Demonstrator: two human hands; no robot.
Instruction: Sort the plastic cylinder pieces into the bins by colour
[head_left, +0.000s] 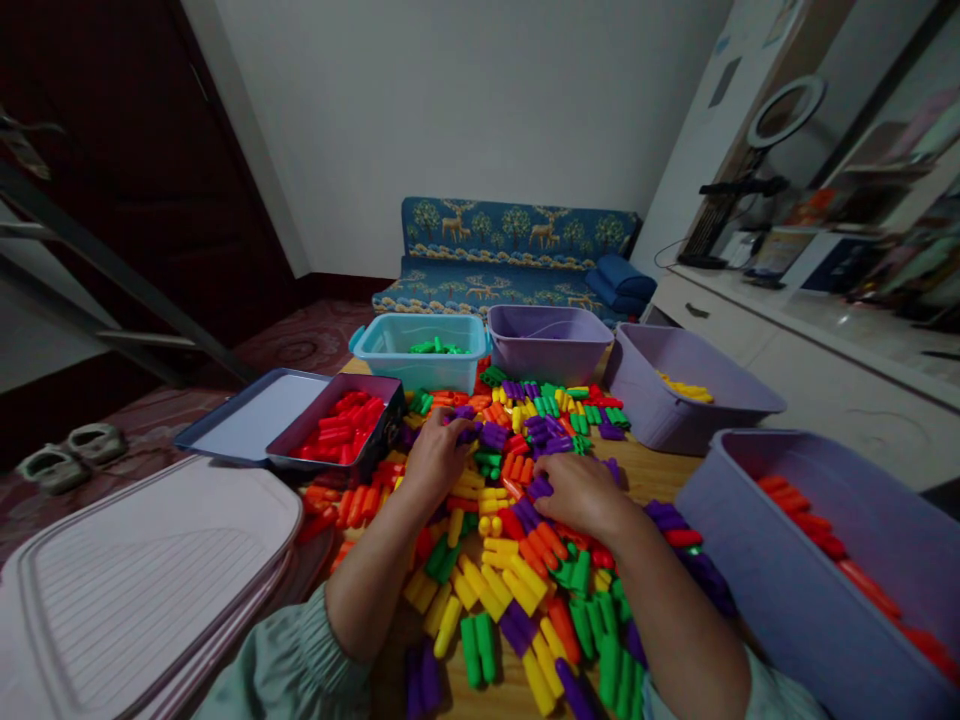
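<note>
L hand (436,455) & R hand (583,490) reach fwd, palms down, fingers bent at purple pcs (539,487); can't tell grip.

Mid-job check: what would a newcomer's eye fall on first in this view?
First, the bright heap of red, orange, yellow, green and purple pieces spread over the wooden table, with the left hand and right hand down among them. Next, a turquoise bin and lavender bins at the far and right edges, and an open case at the left. Beyond, the deer-patterned blue sofa.
</note>
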